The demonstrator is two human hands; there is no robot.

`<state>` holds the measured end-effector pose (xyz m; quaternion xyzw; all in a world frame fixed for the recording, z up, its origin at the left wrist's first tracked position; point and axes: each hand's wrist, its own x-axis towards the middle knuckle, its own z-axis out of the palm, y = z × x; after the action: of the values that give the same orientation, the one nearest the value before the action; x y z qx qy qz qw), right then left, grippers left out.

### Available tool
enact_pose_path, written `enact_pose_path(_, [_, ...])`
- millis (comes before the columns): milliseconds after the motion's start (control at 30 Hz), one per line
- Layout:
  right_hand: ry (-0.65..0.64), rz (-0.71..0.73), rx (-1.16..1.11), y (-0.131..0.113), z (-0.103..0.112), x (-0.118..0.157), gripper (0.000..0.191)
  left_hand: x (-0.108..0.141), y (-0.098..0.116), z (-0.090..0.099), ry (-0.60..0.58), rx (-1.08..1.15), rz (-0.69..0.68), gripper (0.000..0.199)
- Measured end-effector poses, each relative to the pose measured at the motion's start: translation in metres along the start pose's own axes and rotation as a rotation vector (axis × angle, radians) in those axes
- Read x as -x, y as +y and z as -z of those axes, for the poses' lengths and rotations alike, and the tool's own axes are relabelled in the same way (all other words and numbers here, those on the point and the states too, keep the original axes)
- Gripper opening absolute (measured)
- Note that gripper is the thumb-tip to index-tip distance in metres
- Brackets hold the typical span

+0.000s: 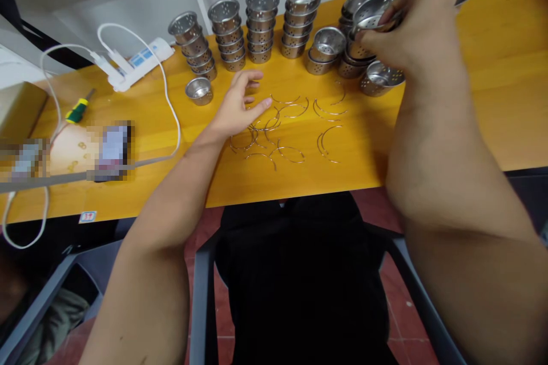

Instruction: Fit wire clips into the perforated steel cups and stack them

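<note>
1. Head view: right hand grips a perforated metal cup, fingers closed round its rim, above the loose cup pile at the far right of the table.
2. Left hand rests on the wire rings scattered mid-table, fingers spread and holding nothing.
3. Four cup stacks stand behind; a single cup sits just left of the left hand.

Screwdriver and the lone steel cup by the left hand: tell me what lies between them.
In the head view, a white cable crosses the wooden tabletop between the screwdriver and the lone cup.
</note>
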<state>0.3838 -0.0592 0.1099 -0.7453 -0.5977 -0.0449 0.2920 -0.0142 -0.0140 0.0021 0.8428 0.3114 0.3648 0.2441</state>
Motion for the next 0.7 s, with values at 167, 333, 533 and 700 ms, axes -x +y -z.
enact_pose_path(167, [-0.016,0.065,-0.1,-0.003,0.004,0.002,0.052,-0.001,0.007,0.004,0.018,-0.037,-0.011,0.079])
enact_pose_path(333, [0.224,0.255,-0.253,-0.017,-0.007,0.0,0.057,-0.011,0.01,0.025,0.244,-0.188,-0.078,0.069])
enact_pose_path(533, [0.526,0.651,-0.55,-0.026,-0.027,0.001,0.03,-0.01,-0.018,0.064,0.734,-0.466,0.006,0.084])
enact_pose_path(700, [0.468,0.708,-0.618,-0.052,-0.018,0.022,0.021,0.009,0.034,0.08,-0.022,-0.348,-0.037,0.091])
